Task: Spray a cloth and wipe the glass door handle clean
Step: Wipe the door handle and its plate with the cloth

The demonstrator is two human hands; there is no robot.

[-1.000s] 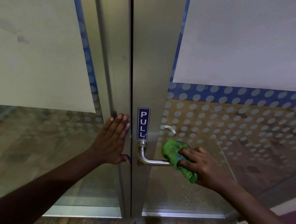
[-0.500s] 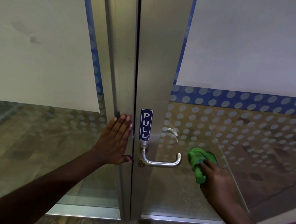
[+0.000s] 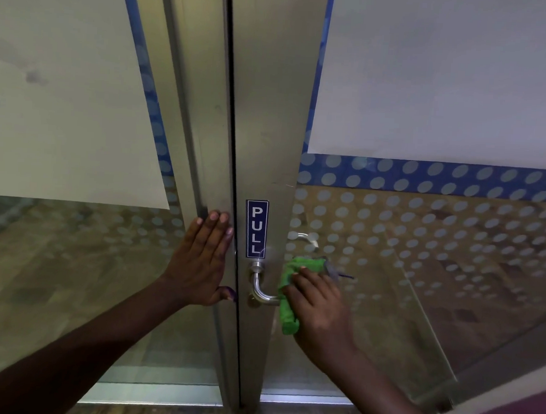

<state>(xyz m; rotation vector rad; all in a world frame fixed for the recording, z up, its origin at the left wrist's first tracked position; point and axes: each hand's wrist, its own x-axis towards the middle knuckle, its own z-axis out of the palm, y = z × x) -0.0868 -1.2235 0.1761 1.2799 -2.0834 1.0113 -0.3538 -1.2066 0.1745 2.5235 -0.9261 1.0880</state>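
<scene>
A curved steel door handle (image 3: 259, 287) sticks out of the metal door frame (image 3: 270, 111), just under a blue PULL sign (image 3: 256, 228). My right hand (image 3: 318, 307) presses a green cloth (image 3: 289, 302) over the handle's outer end, which is hidden beneath it. The bend near the frame stays visible. My left hand (image 3: 202, 260) lies flat, fingers together, against the neighbouring frame post (image 3: 203, 124) left of the door gap. No spray bottle is in view.
Glass panels with white dots and a blue band (image 3: 425, 178) flank the frame. Large white sheets (image 3: 65, 101) cover the upper glass. A second handle (image 3: 305, 238) shows through the glass on the far side. Floor lies at the bottom edge.
My right hand has brought the green cloth back left from beside the handle's tip onto the handle's outer end. My left hand has stayed flat on the frame.
</scene>
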